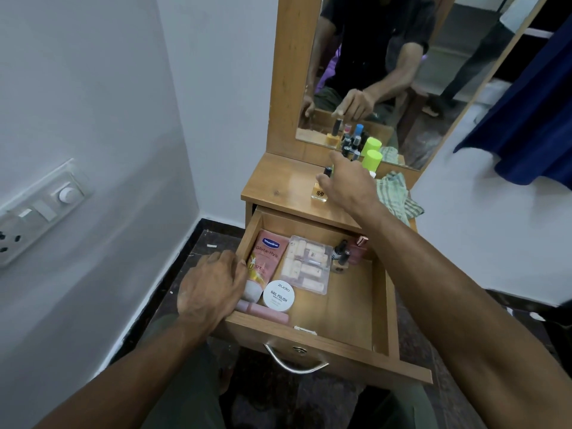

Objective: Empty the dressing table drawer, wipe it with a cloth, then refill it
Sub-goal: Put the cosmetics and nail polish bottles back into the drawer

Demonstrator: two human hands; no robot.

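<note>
The right hand (346,184) pinches a yellow perfume bottle (320,193) on the desk (278,187), close to small bottles (351,147) it could topple. The left hand (210,286) lies open on the drawer (349,305) rim, with the lotion tube (263,261) and other items still inside.

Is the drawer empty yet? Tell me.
No, the drawer holds a Vaseline tube, a nail polish remover tub and a clear case.
</note>
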